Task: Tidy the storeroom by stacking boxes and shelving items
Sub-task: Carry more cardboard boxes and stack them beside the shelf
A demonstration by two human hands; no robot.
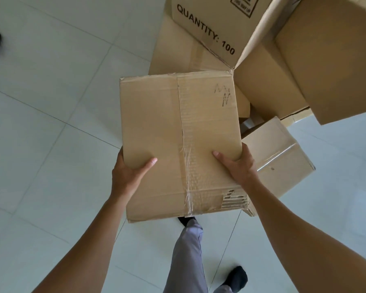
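Taped box (178, 134) gripped by its sides in my left hand (127, 174) and right hand (239, 163), not stacked yet, other boxes (262, 81) lying jumbled.

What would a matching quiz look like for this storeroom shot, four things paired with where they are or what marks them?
Things:
1 carried box
2 big box
3 small box
4 shoe

Descriptions:
A printed QUANTITY: 100
B black, on the floor tiles
C held by left hand and right hand
D shiny tape, right of the carried box

Pairs: 1-C, 2-A, 3-D, 4-B
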